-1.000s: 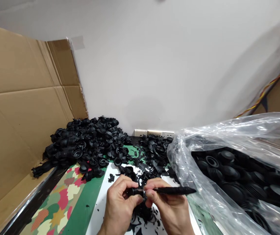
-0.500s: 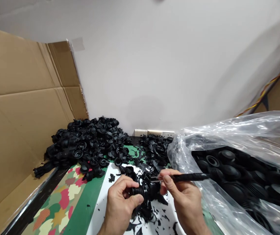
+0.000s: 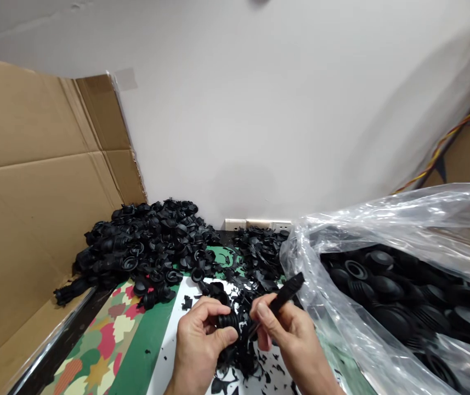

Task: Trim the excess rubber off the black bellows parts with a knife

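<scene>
Black ribbed part [image 3: 229, 320]: in the left hand, above the scraps, its ribbed side facing the right hand.
Left hand [image 3: 197, 346]: pinching the part between thumb and fingers.
Right hand [image 3: 294, 333]: fingers closed round a dark-handled tool [image 3: 286, 292], the handle slanting up and away to the right; its thin tip points down, just beside the part and apart from it (whether the tip grips a scrap, I cannot tell).
Scraps [image 3: 244, 359]: torn black bits under and between the hands, strewn over a white sheet [image 3: 164, 356].
Progress: one part is in hand, and the scraps suggest a good deal of picking or trimming is already done; whether this part is finished cannot be told.
Left heap [image 3: 148, 241]: many loose ribbed parts, against the cardboard [image 3: 33, 203].
Back heap [image 3: 261, 252]: mostly thin scraps, below the sockets [image 3: 282, 226].
Clear bag [image 3: 306, 258]: open on the right, with plenty of round black parts [image 3: 391, 323] inside (perhaps done, perhaps waiting; nothing shows which).
Changed since half a second ago: the tool, then nearly level, is now tilted steeply, and the right hand sits lower and nearer the left, whose pinch is the same.
</scene>
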A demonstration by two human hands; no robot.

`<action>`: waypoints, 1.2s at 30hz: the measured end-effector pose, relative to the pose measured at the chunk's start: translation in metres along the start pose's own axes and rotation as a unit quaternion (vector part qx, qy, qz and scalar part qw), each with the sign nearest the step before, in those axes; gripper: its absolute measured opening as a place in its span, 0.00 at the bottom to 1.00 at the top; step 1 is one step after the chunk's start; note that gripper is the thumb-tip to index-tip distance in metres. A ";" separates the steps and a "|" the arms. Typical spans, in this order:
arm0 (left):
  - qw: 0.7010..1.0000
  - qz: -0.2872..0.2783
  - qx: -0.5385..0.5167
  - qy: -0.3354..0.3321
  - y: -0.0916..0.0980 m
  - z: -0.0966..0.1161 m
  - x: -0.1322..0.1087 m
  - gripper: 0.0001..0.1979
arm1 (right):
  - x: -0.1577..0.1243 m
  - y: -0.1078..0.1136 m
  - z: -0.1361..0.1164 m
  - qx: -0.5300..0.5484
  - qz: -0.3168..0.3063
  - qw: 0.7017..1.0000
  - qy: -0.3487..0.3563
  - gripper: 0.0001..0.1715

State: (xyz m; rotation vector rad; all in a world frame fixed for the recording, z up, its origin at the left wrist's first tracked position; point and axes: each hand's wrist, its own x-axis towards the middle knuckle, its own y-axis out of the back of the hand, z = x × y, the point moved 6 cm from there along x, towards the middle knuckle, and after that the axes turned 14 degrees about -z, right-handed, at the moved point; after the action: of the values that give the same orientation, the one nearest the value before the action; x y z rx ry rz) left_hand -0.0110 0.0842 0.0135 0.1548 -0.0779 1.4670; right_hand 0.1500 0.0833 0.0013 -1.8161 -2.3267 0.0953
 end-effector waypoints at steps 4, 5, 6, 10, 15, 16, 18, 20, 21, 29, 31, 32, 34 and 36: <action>1.000 0.015 -0.022 0.003 0.001 0.000 0.002 0.10 | 0.002 -0.014 0.015 -0.013 -0.089 0.994 -0.070 0.23; 0.999 0.019 -0.026 0.004 0.001 0.000 0.003 0.10 | 0.003 -0.017 0.017 -0.016 -0.099 0.992 -0.074 0.24; 0.999 0.022 -0.029 0.006 0.001 0.000 0.003 0.10 | 0.003 -0.020 0.019 -0.018 -0.106 0.991 -0.074 0.25; 0.999 0.030 -0.037 0.017 0.001 0.000 0.004 0.11 | 0.005 -0.026 0.024 -0.001 -0.091 0.994 -0.062 0.25; 0.997 0.019 -0.062 0.038 0.002 -0.002 0.004 0.11 | 0.007 -0.023 0.034 0.036 -0.070 0.995 -0.058 0.25; 0.996 0.013 -0.070 0.045 0.001 -0.003 0.004 0.11 | 0.007 -0.022 0.036 0.042 -0.067 0.995 -0.059 0.25; 0.995 0.000 -0.085 0.056 0.000 -0.005 0.006 0.12 | 0.007 -0.021 0.039 0.050 -0.065 0.995 -0.063 0.25; 0.994 -0.009 -0.090 0.060 0.000 -0.005 0.007 0.12 | 0.007 -0.020 0.039 0.058 -0.063 0.994 -0.066 0.25; 0.994 -0.010 -0.088 0.057 0.000 -0.005 0.007 0.12 | 0.007 -0.020 0.038 0.062 -0.063 0.994 -0.067 0.25; 0.999 -0.010 -0.046 0.022 0.003 -0.003 0.007 0.13 | 0.006 -0.018 0.025 0.090 -0.047 0.992 -0.078 0.25; 0.999 -0.010 -0.041 0.022 0.004 -0.003 0.007 0.13 | 0.007 -0.017 0.028 0.096 -0.047 0.991 -0.077 0.27; 0.999 -0.009 -0.041 0.022 0.004 -0.003 0.007 0.13 | 0.008 -0.017 0.031 0.098 -0.049 0.991 -0.076 0.27; 0.999 -0.012 -0.043 0.024 0.003 -0.003 0.007 0.13 | 0.009 -0.017 0.036 0.099 -0.049 0.991 -0.075 0.28; 0.999 -0.014 -0.045 0.025 0.002 -0.002 0.007 0.14 | 0.011 -0.017 0.039 0.097 -0.048 0.991 -0.073 0.28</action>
State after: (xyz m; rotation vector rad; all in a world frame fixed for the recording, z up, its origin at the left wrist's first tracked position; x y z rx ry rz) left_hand -0.0125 0.0913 0.0122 0.0454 -0.1008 1.4362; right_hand 0.1237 0.0919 -0.0329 -1.6516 -2.4015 0.4369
